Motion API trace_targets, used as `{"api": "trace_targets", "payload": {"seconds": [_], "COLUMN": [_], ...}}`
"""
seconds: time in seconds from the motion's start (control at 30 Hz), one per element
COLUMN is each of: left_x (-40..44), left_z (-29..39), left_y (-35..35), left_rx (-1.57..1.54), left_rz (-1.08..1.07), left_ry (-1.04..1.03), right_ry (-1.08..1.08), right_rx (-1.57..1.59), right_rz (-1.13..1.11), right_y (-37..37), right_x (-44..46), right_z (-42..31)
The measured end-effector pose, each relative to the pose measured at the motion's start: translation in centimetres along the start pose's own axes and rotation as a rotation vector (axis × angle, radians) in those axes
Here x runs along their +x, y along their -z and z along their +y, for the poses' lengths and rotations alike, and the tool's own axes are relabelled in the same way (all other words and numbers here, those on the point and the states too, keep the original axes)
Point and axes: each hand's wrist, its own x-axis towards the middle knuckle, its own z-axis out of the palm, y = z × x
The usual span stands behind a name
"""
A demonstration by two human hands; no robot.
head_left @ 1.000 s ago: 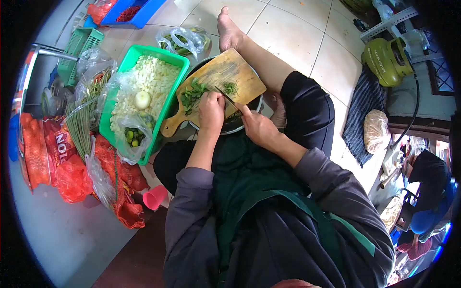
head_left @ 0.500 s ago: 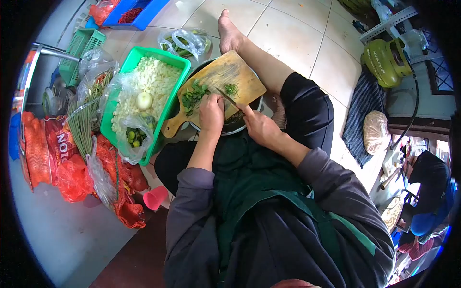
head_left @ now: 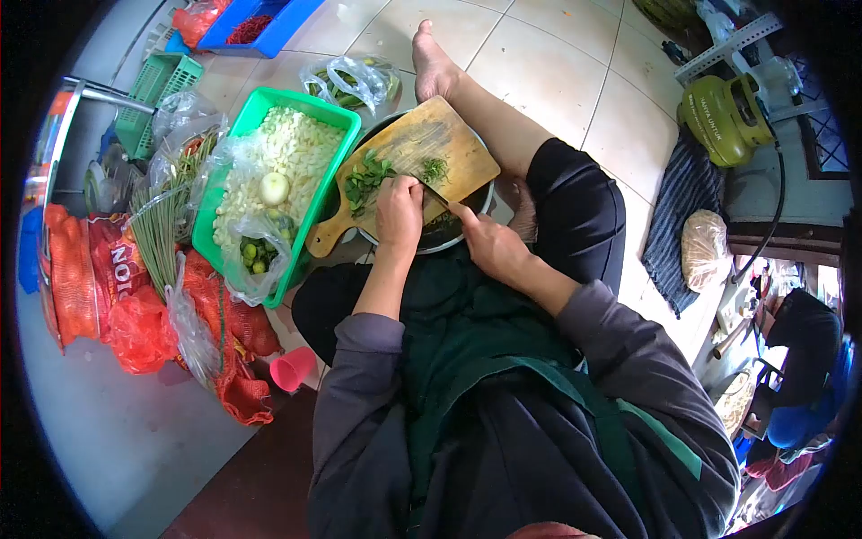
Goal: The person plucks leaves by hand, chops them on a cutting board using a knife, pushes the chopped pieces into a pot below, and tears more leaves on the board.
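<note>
A wooden cutting board [head_left: 395,144] rests across a metal pot [head_left: 486,199]. Green leaves [head_left: 366,181] lie on its left part, and a small pile of finely cut leaves [head_left: 434,171] lies further right. My right hand [head_left: 494,242] is closed on the handle of a knife [head_left: 435,195], whose blade is over the board between the two piles. My left hand [head_left: 399,214] presses down at the right edge of the whole leaves, fingers curled beside the blade. The leaves under those fingertips are mostly hidden.
Left of the board stands a green tray [head_left: 316,211] of chopped pale pieces, with a whole peeled onion [head_left: 274,188] and a bag of small green fruits [head_left: 259,256]. Red net sacks [head_left: 72,278] and a pink cup [head_left: 293,368] are further left. A green gas cylinder [head_left: 725,117] stands at the right.
The knife blade has shifted slightly and stands more steeply beside my left fingers. Both hands remain at nearly the same places on the board. The whole view has shifted a little.
</note>
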Motion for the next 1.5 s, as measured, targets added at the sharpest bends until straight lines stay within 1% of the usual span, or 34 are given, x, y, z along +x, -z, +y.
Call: {"api": "trace_targets", "payload": {"seconds": [0.07,0.17,0.27,0.37,0.47,0.67,0.87,0.97,1.17,1.27,1.37,1.5], "left_x": [-0.1,0.1,0.3,0.5,0.7,0.4,0.5,0.5,0.7,0.7,0.5,0.5], "left_z": [0.0,0.4,0.0,0.1,0.1,-0.2,0.1,0.1,-0.2,0.1,0.1,-0.4], "left_y": [-0.1,0.0,-0.6,-0.8,-0.3,-0.5,-0.3,-0.3,-0.5,-0.4,-0.2,-0.6], "left_rx": [-0.037,0.012,0.006,0.001,-0.008,-0.031,-0.03,-0.019,0.008,0.024,0.042,-0.017], "left_rz": [-0.013,-0.019,0.012,0.035,-0.032,0.009,0.008,-0.003,-0.059,-0.034,-0.019,-0.02], "left_ry": [0.017,0.005,-0.02,-0.005,0.002,-0.033,-0.001,0.004,0.025,0.031,0.022,0.028], "right_ry": [0.006,0.06,0.05,0.141,0.119,0.144,0.139,0.112,0.018,0.046,0.092,0.138], "right_rx": [-0.005,-0.015,0.021,-0.008,-0.032,-0.028,0.009,0.028,-0.068,-0.015,0.12,0.053], "right_rz": [0.031,0.093,0.193,0.229,0.207,0.208,0.21,0.18,0.049,0.101,0.178,0.172], "right_y": [-0.3,0.2,-0.1,-0.6,-0.8,-0.4,-0.9,-0.9,-0.9,-1.3,-1.1,-0.6], "right_x": [-1.0,-0.1,0.9,0.3,0.0,0.1,0.0,-0.1,2.3,3.7,2.8,0.5], "right_z": [0.9,1.2,1.3,1.6,1.5,0.8,1.0,0.8,-0.4,-0.2,0.5,0.5]}}
